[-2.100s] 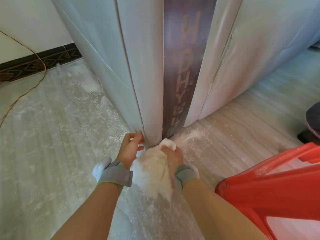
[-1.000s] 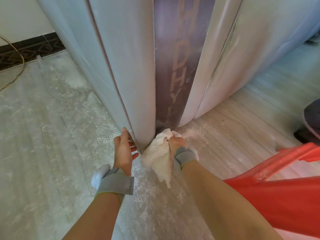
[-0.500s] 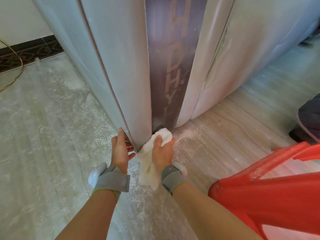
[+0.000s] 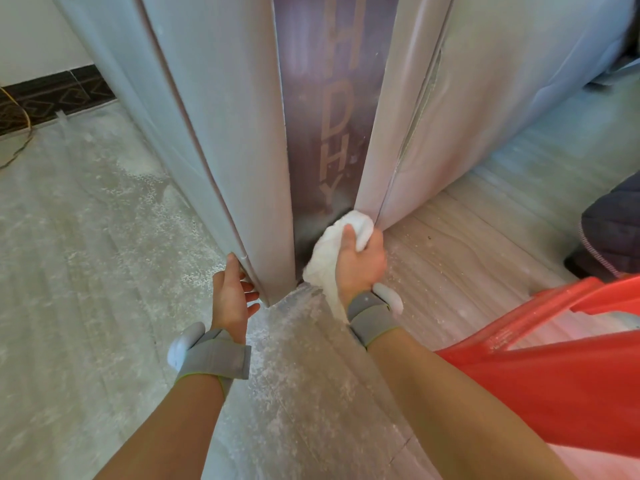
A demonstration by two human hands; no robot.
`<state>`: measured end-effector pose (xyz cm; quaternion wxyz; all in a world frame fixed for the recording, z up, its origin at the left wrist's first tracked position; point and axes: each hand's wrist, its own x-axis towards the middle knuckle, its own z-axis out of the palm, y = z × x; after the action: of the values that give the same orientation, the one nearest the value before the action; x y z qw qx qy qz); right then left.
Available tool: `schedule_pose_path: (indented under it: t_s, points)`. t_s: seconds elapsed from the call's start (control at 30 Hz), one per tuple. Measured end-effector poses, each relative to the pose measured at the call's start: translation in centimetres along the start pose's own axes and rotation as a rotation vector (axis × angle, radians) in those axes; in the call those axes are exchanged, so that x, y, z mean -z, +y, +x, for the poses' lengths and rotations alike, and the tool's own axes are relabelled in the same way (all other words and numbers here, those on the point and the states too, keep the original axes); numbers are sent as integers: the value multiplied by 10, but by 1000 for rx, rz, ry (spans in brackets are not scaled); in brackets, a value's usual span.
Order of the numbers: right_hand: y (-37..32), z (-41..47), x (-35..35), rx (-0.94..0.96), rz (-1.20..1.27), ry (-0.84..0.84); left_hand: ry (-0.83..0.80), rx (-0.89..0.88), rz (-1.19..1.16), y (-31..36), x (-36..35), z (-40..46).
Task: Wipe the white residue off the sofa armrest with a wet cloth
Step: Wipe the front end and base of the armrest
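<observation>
The sofa armrest (image 4: 228, 140) rises pale grey from the floor, with a dark brown strip (image 4: 329, 133) lettered in tan down its front. White residue dusts the strip's lower end. My right hand (image 4: 360, 261) grips a bunched white cloth (image 4: 332, 244) and presses its top against the bottom of the strip, beside the right-hand panel. My left hand (image 4: 230, 299) rests with straight fingers against the lower corner of the armrest's left edge. Both wrists wear grey bands.
White powder lies scattered over the floor (image 4: 104, 271) around the armrest's base. A red plastic stool (image 4: 554, 375) stands close at the lower right. A dark bag (image 4: 613, 230) sits at the right edge. A yellow cable (image 4: 20, 133) trails along the dark skirting at far left.
My right hand has pushed the cloth up and to the right, onto the base of the brown strip. My left hand has stayed at the armrest's lower corner.
</observation>
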<state>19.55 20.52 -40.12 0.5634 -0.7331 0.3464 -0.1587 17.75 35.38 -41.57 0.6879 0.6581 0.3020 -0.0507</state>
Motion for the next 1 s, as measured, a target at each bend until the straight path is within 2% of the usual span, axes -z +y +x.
schedule_pose_path:
  t_s: [0.07,0.13,0.23,0.33,0.43,0.83,1.0]
  points:
    - [3,-6,-3,144,-99,-12,16,-7,9,-1,-2,1]
    - [8,-5,-7,191,-158,-19,20,-11,10,-2,-2,2]
    - [17,2,-12,20,-180,-92,27,-13,3,-3,-2,1]
    - [31,19,-14,-192,-293,-313,29,-28,-6,-2,-4,-2]
    - [37,27,-13,-257,-364,-447,25,-19,0,0,-4,-2]
    - [-3,26,29,-252,-99,-151,33,65,1,12,-7,-10]
    - [-41,20,48,-182,-29,-143,10,160,8,21,-5,-13]
